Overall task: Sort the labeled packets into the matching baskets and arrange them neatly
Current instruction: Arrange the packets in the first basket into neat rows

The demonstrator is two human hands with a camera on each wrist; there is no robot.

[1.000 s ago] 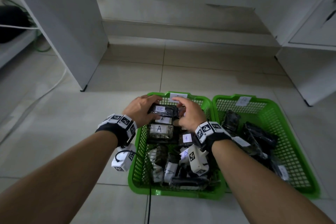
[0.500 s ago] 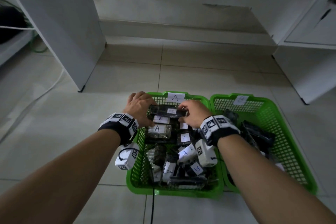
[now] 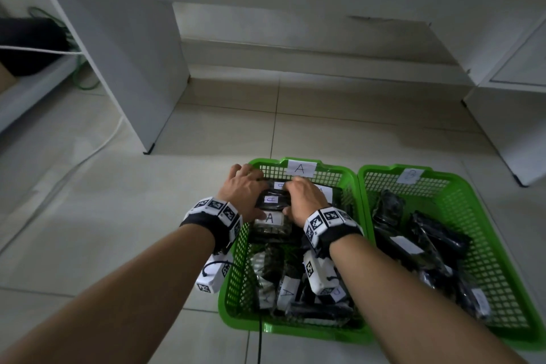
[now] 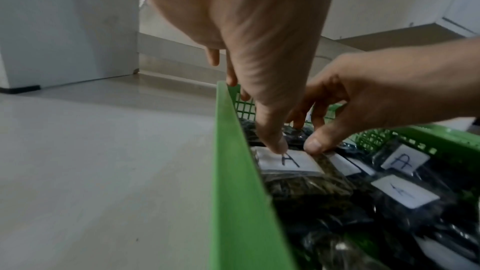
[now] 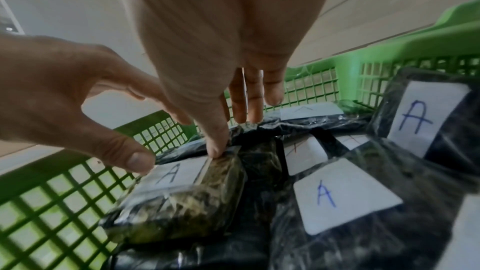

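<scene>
Two green baskets stand side by side on the floor: basket A (image 3: 351, 183) on the left, basket B (image 3: 478, 201) on the right. Both hold dark packets with white labels. At the far end of basket A, my left hand (image 3: 254, 192) and right hand (image 3: 295, 195) hold one dark A packet (image 3: 273, 200) by its ends, low among the others. In the left wrist view my left thumb tip touches the label of the A packet lying below (image 4: 288, 161). My right thumb (image 5: 215, 149) sits on that packet's edge, with the fingers reaching down behind.
Several more A packets (image 5: 342, 194) fill the near part of basket A. White cabinet panels (image 3: 124, 68) stand to the left and right (image 3: 514, 127) on the tiled floor. A white cable (image 3: 97, 148) runs along the floor at the left.
Both hands have carried the packet away from me and lowered it toward the far wall of basket A, uncovering the basket's A tag.
</scene>
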